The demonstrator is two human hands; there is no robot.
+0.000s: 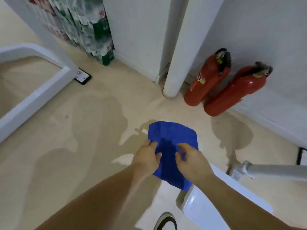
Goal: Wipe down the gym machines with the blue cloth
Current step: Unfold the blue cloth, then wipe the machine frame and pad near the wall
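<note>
Both hands pinch blue cloth (172,138): left hand (147,157), right hand (191,161). Cloth hangs slack btwn grips. Prob best: fold flat pad before touching white machine frame (207,205) below right grip.

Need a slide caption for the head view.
Left hand and right hand grip the blue cloth near two fire extinguishers.

Two extinguishers (207,78) (235,92) — one cloth (172,135)

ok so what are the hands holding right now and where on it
Both hold the blue cloth: the left hand pinches its left side, the right hand its right side, roughly midway along the cloth.
</note>
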